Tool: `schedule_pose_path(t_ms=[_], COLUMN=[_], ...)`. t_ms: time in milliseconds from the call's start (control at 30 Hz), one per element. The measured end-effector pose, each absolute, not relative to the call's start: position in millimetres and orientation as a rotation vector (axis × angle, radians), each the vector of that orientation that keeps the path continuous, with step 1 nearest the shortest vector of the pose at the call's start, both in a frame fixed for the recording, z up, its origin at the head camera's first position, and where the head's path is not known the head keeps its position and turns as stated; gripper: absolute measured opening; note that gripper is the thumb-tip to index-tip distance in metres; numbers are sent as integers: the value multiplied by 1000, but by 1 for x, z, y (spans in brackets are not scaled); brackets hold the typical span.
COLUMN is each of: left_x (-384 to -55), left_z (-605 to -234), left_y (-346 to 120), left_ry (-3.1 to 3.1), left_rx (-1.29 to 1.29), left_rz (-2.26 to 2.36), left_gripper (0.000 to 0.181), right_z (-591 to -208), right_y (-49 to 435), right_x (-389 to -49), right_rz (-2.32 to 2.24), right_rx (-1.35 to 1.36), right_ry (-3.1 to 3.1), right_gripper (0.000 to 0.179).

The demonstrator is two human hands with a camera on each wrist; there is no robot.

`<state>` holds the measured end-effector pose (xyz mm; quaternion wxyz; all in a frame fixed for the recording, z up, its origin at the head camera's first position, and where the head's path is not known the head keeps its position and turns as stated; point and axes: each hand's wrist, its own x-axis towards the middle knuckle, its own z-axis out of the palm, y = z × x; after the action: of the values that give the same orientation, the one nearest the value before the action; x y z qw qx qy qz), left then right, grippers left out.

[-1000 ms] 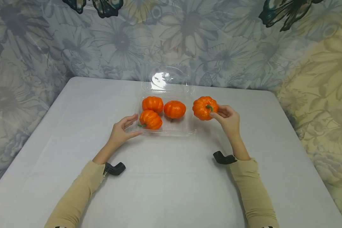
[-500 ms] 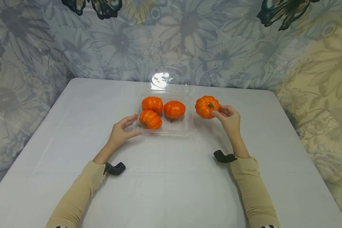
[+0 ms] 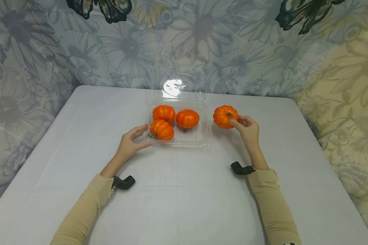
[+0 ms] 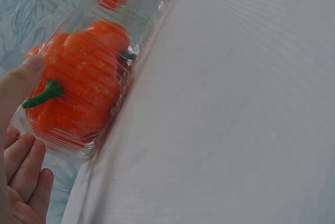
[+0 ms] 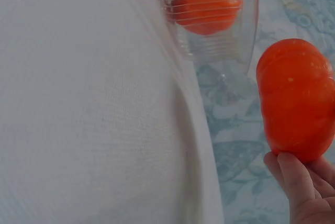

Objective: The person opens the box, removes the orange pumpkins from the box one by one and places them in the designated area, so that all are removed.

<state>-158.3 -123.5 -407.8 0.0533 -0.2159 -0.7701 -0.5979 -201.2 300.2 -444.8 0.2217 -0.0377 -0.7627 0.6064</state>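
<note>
In the head view my right hand [image 3: 248, 131] pinches a small orange pumpkin [image 3: 223, 116] by its side, thumb near the green stem. It is held up to the right of a clear plastic clamshell container [image 3: 199, 136], apart from it. Inside the container lie three more orange pumpkins: one at back left [image 3: 164, 113], one at front left [image 3: 161, 130], and one toward the middle [image 3: 187, 119]. My left hand [image 3: 132, 139] is at the container's left side, fingers and thumb spread about its front left corner. The left wrist view shows the thumb [image 4: 32, 67] against the container's rim.
The container's raised clear lid [image 3: 184, 85] stands upright along its back edge. A white-covered table [image 3: 178, 197] bears everything, its far edge close to the floral backdrop [image 3: 128, 44]. A black device sits at each wrist.
My right hand has drawn the pumpkin slightly to the right, farther from the container. My left hand, the container and the pumpkins in it have stayed in place.
</note>
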Motion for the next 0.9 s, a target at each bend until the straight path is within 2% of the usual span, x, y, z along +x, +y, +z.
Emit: schedule_pose_path(t_ms=[367,567,900], left_x=[-159,-161,-157], left_z=[-411,-412,-410], left_y=[-125,-126,-126], left_ry=[-2321,-2280,-2298], left_rx=[-670,-705,-683], left_rz=[-1814,-1806,-1816], left_gripper=[57,55,53], right_z=[-421,-413,-418], right_y=[277,269,271], right_x=[-183,-180,-184], right_rz=[1693,1620,1582], right_rx=[-203,-255,-311], right_ry=[-2075,-2156,-2273], right_gripper=[33,43,47])
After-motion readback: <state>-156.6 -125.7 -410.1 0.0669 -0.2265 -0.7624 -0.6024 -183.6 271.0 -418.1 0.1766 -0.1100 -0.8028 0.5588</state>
